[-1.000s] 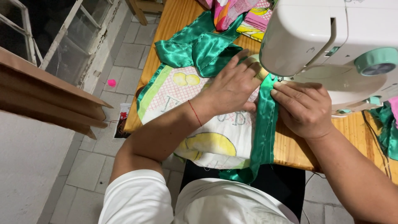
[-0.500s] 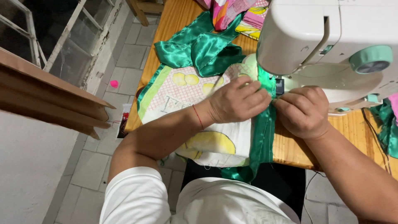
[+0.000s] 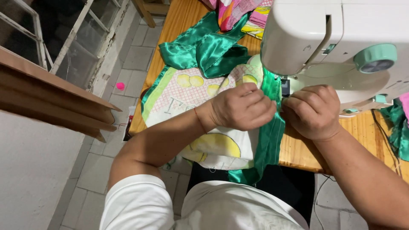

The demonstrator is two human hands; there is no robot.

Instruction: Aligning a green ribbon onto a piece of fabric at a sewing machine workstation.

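While the head camera is looking straight down, a person in a white shirt is sitting at a wooden desk (image 3: pixel 170 38) and working cloth under a white sewing machine with a mint-green dial (image 3: pixel 341 38). Only one view is showing this moment.

Their left hand (image 3: pixel 242 106) is lying knuckles up, fingers curled and pressing down on a white quilted cloth printed with yellow lemons and a pink grid (image 3: pixel 187 91). It seems to be pinning the cloth flat so it does not slide. Their right hand (image 3: pixel 314 111) is resting just beside the left, fingers bent and pinching the shiny green satin strip (image 3: pixel 269 140) that is edging the cloth. Both hands are closing narrowly on fabric, right in front of the machine's needle area, probably to steer the edge in straight.

That satin strip is running lengthwise from the machine toward the person, its long axis pointing away from the body, and its near end is hanging over the desk edge. More green satin (image 3: pixel 204 49) is bunching up beyond the printed cloth, and bright pink and yellow fabric (image 3: pixel 238 12) is lying at the far end of the desk. A tiled floor (image 3: pixel 98 162) is showing below on the left, with a small pink object (image 3: pixel 120 86) lying on it.
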